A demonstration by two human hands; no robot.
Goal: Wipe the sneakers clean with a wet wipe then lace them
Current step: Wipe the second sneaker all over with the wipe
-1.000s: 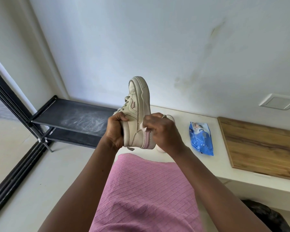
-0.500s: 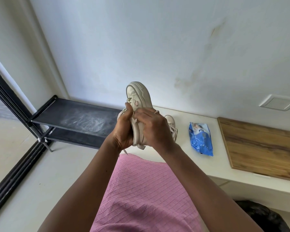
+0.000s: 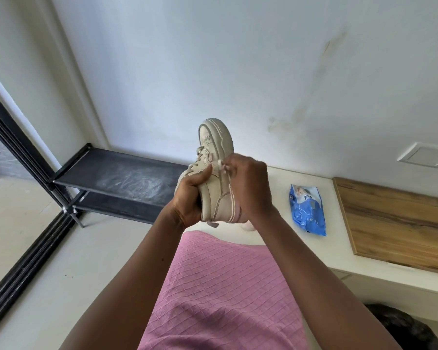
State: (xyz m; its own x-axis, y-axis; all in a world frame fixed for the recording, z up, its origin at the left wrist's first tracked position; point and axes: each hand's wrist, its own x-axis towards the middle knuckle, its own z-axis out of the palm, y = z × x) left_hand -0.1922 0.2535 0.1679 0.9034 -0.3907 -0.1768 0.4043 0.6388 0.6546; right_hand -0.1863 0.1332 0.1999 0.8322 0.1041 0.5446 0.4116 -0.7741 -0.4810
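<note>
Near the bench point(image 3: 281, 188) edge, left hand point(image 3: 187, 198) clamps the sneaker point(image 3: 216, 152); right hand point(image 3: 249, 188) pinches a wipe point(image 3: 222, 164) on it.

White wall point(image 3: 213, 59): brownish streak point(image 3: 331, 46) upper right, fainter smudge point(image 3: 286, 125) below it. Square white wall plate point(image 3: 425, 155) at far right. Black two-tier shelf rack point(image 3: 127, 178) stands on the pale floor point(image 3: 61, 274) against the wall; its top tier shows whitish scuffs. White ledge point(image 3: 334, 238) to its right carries a wooden board point(image 3: 395, 223), lying flat. Black door frame point(image 3: 18, 137) at left. Pink ribbed fabric point(image 3: 220, 294) in the foreground. Dark object point(image 3: 402, 327) bottom right, unidentifiable.
</note>
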